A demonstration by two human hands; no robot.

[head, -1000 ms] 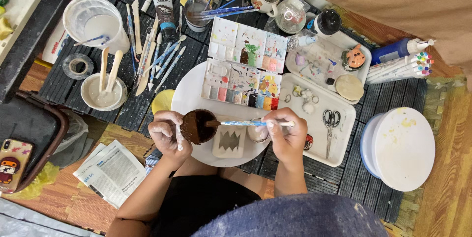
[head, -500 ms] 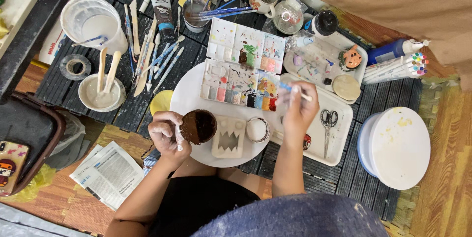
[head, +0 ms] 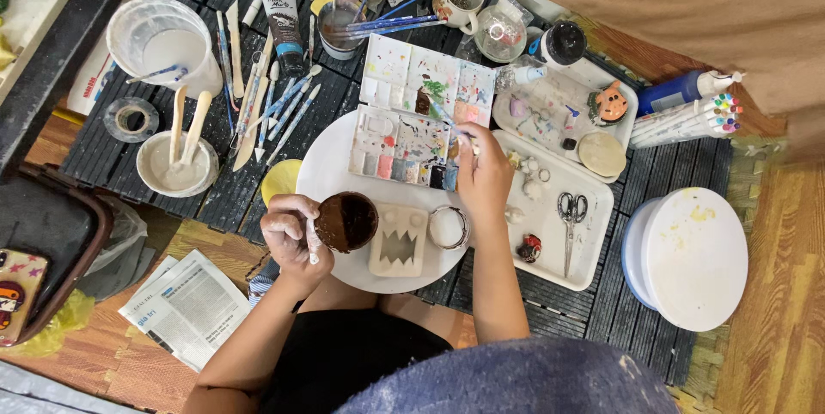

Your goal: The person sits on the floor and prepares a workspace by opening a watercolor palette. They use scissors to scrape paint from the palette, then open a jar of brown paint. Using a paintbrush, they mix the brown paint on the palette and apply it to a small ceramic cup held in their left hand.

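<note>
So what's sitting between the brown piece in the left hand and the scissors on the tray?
In the head view, between the brown round piece and the scissors lie a pale zigzag-cut clay piece, a small white-filled ring, and the right forearm.

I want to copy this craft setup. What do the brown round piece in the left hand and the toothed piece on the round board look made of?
Brown round piece: probably clay, painted brown, slightly glossy. Toothed piece: likely unpainted clay or plaster; matte, off-white, chalky.

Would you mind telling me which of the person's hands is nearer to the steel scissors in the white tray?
Right. The right hand is at the paint palette, just left of the scissors; the left hand, holding a brown round piece, is farther left.
</note>
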